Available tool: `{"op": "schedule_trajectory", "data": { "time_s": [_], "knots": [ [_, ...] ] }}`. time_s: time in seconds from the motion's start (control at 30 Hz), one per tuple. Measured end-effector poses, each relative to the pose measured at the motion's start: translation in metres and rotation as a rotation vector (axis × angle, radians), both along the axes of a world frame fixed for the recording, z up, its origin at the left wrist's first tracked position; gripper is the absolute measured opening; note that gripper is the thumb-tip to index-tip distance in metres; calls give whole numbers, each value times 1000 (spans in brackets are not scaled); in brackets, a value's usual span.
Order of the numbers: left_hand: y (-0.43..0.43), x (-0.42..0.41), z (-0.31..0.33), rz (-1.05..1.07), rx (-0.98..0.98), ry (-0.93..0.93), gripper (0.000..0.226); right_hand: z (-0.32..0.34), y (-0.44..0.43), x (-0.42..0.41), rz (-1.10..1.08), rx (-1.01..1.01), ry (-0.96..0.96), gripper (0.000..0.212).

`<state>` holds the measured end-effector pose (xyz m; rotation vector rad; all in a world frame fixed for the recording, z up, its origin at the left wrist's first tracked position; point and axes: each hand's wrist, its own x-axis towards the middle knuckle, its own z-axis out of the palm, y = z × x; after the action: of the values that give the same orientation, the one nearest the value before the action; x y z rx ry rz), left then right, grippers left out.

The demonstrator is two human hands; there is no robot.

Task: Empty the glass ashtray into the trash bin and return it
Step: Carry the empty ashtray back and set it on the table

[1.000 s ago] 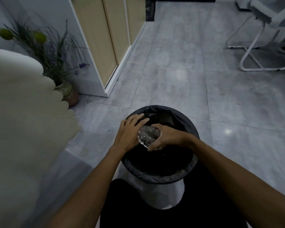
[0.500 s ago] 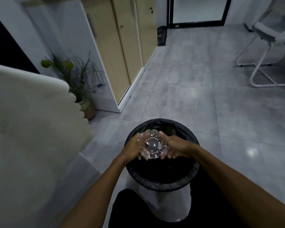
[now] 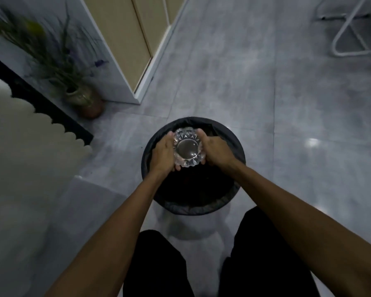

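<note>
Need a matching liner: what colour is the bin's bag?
Black, seen in the head view: the bag lines the bin and folds over its rim.

Single head-worn view, wide-angle, looking steeply down and forward from standing height. Forearms run up from the bottom edge to the trash bin [image 3: 193, 202] at centre frame, fairly near. Grey floor [image 3: 266, 82] fills the upper part. No second view.

Grey tiled floor [image 3: 255, 86] carries the black-lined trash bin [image 3: 231, 202]; a potted plant [image 3: 84, 99]; a white cabinet [image 3: 124, 91]
</note>
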<state>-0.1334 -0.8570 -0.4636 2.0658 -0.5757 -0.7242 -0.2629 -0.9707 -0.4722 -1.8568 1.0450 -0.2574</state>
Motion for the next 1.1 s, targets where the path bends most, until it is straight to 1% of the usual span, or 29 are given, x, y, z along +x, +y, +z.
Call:
{"op": "schedule_trajectory", "data": {
  "time_s": [0.07,0.17,0.27,0.33,0.43,0.53,0.67,0.73,0.8,0.83,1.0,1.1],
  "knots": [
    [0,-7,26,7,40,3,52,22,3,-4,-16,41,-9,80],
    [4,-12,71,15,48,-9,52,70,4,-8,-44,104,-17,79],
    [10,-16,130,23,52,-4,52,130,10,-9,-56,132,-20,70],
    [15,-20,184,40,41,11,51,185,14,-11,-54,116,-26,64],
    [25,-28,271,82,3,50,50,269,20,-14,-3,1,-27,64],
    [39,-35,355,96,-21,98,49,352,30,-18,36,1,-50,61],
    [63,-47,455,159,-47,161,45,452,45,-28,96,24,-94,49],
    [75,-51,496,181,-59,171,44,493,51,-32,146,30,-121,38],
    [89,-54,525,199,-80,159,44,528,58,-33,264,8,-156,27],
    [96,-53,537,209,-88,153,45,542,63,-33,327,-2,-172,26],
    [143,-47,585,302,-105,110,51,605,91,-20,563,-21,-166,48],
    [175,-36,609,355,-145,84,42,635,111,0,707,14,-186,73]
  ]
}}
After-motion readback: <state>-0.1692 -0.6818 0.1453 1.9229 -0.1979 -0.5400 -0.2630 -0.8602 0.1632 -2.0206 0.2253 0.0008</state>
